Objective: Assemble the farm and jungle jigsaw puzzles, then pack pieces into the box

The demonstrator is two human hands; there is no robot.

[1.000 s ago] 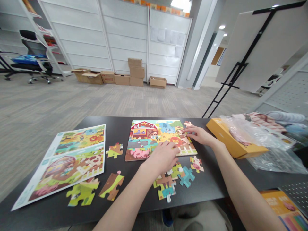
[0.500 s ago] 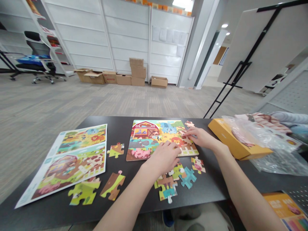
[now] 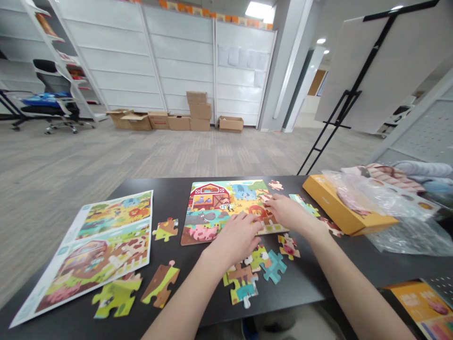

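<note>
Well, left hand [image 3: 235, 234], right hand [image 3: 288, 211] on jigsaw puzzle [image 3: 208, 212], grips seemingly open, empty;

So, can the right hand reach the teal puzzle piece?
Probably yes: the right hand is close to the teal cardboard puzzle piece, and nothing lies on it; the white-and-pink cow piece sits beside the path.

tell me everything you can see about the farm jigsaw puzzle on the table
The farm jigsaw puzzle lies flat on the dark table, a printed board showing a red barn, a grey hippo, a pink pig and a white fence at lower right. The hands partly hide it: the left hand rests on its lower edge, the right hand on its right part.
</note>
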